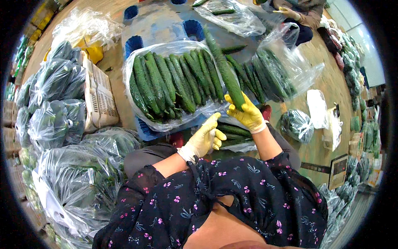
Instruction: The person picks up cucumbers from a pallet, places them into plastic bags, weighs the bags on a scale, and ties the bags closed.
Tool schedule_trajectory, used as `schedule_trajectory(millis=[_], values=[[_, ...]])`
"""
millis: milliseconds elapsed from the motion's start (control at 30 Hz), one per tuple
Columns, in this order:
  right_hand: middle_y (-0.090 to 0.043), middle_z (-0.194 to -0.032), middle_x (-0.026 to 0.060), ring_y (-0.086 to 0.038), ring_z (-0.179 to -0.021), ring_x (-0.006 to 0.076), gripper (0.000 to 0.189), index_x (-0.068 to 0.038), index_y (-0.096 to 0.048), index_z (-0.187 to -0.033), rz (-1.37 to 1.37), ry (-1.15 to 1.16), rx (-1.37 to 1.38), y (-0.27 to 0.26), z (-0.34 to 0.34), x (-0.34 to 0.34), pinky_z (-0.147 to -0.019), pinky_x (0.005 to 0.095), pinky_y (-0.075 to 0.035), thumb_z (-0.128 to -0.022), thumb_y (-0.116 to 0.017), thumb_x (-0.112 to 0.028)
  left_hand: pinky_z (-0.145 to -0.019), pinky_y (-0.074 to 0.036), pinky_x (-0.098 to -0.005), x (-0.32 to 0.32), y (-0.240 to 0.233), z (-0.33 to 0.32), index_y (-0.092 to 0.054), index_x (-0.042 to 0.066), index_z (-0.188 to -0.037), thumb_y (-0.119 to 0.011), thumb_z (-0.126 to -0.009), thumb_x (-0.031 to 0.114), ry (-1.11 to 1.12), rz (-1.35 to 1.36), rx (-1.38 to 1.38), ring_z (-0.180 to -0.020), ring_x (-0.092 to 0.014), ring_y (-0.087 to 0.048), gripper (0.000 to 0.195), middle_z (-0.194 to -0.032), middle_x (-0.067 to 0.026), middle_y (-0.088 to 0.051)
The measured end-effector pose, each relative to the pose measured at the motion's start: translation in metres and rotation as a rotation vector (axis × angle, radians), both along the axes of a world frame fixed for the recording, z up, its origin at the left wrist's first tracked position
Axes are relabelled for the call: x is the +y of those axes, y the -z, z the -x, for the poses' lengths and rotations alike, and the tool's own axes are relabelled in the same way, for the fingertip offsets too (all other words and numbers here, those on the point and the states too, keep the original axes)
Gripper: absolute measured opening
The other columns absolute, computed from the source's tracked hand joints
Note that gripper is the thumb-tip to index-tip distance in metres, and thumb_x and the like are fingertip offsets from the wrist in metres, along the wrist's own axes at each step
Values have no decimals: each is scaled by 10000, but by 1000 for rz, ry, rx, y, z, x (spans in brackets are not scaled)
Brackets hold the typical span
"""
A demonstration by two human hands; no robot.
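In a yellow glove, my right hand point(248, 114) grips the near end of a long green cucumber point(226, 70), which points up and away from me. My left hand point(203, 135), gloved alike, is just left of it with index finger stretched out and the other fingers loosely bent; I see nothing held in it. Beyond the left hand, an opened clear plastic bag point(127, 67) holds a row of cucumbers point(174, 82) side by side. More loose cucumbers point(244, 73) lie right of the held one. Below my hands, other cucumbers point(231, 132) show partly, between my knees.
A blue plastic pallet point(155, 21) lies under the bag. Filled clear bags point(77, 177) crowd my left beside a white plastic crate point(101, 93). To the right are a bag of cucumbers point(273, 73), a tied bag point(297, 126) and a scale point(338, 171). Another person's gloved hand point(287, 13) appears at the top.
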State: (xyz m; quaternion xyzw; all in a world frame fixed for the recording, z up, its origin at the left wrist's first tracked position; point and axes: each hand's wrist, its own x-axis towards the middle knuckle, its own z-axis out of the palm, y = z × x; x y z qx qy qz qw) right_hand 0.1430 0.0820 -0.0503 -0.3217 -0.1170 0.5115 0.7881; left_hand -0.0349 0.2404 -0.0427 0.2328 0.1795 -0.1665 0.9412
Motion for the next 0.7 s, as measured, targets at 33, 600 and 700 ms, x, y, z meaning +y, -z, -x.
schedule_trajectory(millis=[33,600,700], values=[[-520,-1322,129,-602,-1074,232,755,-69,-334,-1418,5,-14,-57,-8,8,-4,-948,432,-493,-794,-740,-192,-527,-483,-299,1,0,0,-319,243,-1445,-595,-878,465,-4,0,-6,-586,-192,-601,669,-822,-121,-646],[-676,-1069,160,-631,-1011,325,581,-60,-615,-1189,1492,-998,-1182,162,4,-136,-859,380,-500,-644,-703,-240,-536,-494,-311,0,4,3,-331,227,-1440,-596,-883,467,-48,88,-10,-584,-194,-597,662,-819,-133,-643],[-712,-825,25,-651,-636,138,210,-103,-696,-907,1095,-782,-641,52,-31,-66,-580,282,-524,-831,-645,-292,-533,-500,-308,-1,-3,1,-284,221,-1460,-602,-873,467,-39,68,-5,-584,-197,-599,711,-827,-141,-636]])
